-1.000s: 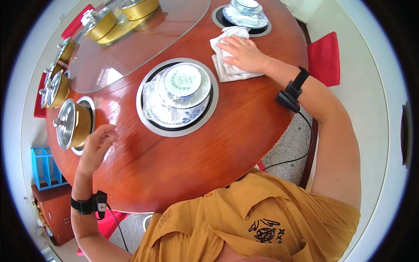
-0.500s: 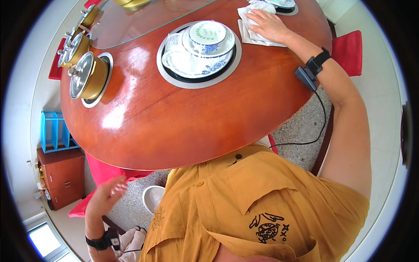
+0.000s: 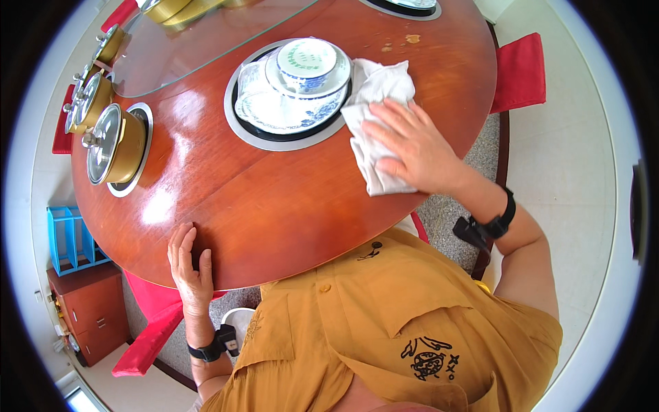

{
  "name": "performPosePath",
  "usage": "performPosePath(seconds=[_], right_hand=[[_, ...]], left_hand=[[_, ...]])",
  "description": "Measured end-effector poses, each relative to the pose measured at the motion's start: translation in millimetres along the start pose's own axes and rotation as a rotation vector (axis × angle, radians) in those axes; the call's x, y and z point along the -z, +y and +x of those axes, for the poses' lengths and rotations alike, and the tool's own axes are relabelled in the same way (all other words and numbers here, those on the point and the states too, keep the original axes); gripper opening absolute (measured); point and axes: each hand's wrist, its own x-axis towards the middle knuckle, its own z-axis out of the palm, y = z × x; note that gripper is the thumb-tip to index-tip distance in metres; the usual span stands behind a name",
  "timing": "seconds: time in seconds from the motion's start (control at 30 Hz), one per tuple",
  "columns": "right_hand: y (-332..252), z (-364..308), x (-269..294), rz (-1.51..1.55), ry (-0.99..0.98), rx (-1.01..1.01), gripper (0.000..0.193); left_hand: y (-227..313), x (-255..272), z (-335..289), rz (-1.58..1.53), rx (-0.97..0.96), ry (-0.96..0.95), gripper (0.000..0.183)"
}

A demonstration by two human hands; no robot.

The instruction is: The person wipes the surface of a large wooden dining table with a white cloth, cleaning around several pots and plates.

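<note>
My right hand (image 3: 412,145) lies flat with outstretched fingers on a folded white cloth (image 3: 374,89), pressing it to the reddish-brown wooden table (image 3: 274,213). The cloth sits just right of a stack of blue-and-white dishes: a bowl (image 3: 307,58) turned upside down on top and a plate (image 3: 292,113) below. My left hand (image 3: 188,264) rests at the table's near left edge, fingers apart and holding nothing. Small wet or brownish spots (image 3: 412,39) show on the wood beyond the cloth.
Gold pots with glass lids, the nearest a gold pot (image 3: 123,147), line the table's left side. A glass turntable (image 3: 206,51) covers the middle. Red chairs (image 3: 519,72) stand around. A blue rack (image 3: 75,240) sits on a cabinet (image 3: 93,312), and a white bin (image 3: 239,320) is below.
My right hand has drawn the cloth toward me, from the far right to beside the dish stack. My left hand has risen from below the table onto its edge.
</note>
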Motion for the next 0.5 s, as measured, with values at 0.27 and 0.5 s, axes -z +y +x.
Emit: performPosePath(seconds=[0.27,0.5], right_hand=[[-68,12,-1,0.307,-0.125,0.183,0.067],[-104,31,-14,0.45,-0.053,0.292,0.06]], left_hand=[[-2,-4,-5,-0.092,0.126,0.119,0.037],[31,-9,12,-0.038,-0.018,0.131,0.041]])
